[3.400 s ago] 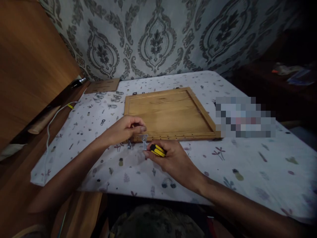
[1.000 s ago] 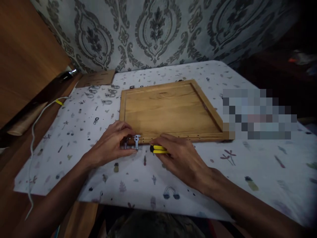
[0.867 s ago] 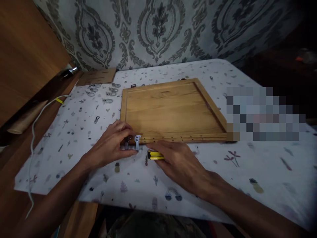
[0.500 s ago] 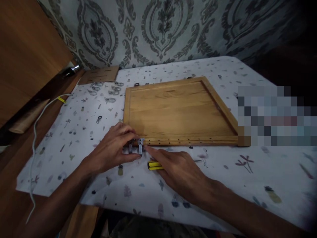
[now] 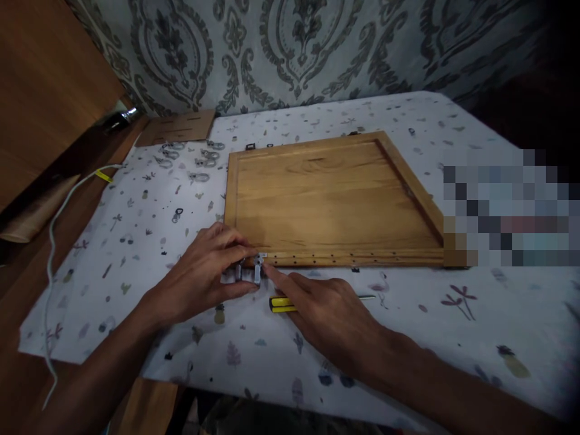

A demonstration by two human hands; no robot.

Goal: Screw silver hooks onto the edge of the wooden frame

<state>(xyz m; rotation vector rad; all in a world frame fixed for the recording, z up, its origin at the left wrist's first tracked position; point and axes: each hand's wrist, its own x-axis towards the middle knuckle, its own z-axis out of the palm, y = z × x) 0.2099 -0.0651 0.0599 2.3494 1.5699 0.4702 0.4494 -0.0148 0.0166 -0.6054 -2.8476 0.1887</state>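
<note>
A wooden panel (image 5: 317,199) with a raised frame lies flat, a row of small dark holes along its near edge. At its near left corner, my left hand (image 5: 199,272) grips a silver metal hinge (image 5: 258,269) between thumb and fingers, against the panel edge. Curled around a yellow-and-black screwdriver (image 5: 283,304), my right hand (image 5: 333,314) stretches its index finger to the hinge's right side. The screwdriver's metal shaft points right, away from the hinge. Part of the hinge is hidden by the left fingers.
Several grey metal pieces (image 5: 199,176) lie beyond the left hand, near a flat brown cardboard piece (image 5: 176,128). A white cable (image 5: 52,241) runs down the left side. The table (image 5: 408,362) wears a printed white cloth. Pixelation covers the panel's right corner.
The camera view has shifted slightly. Both hands keep about the same position at the hinge, and the screwdriver stays in the right hand.
</note>
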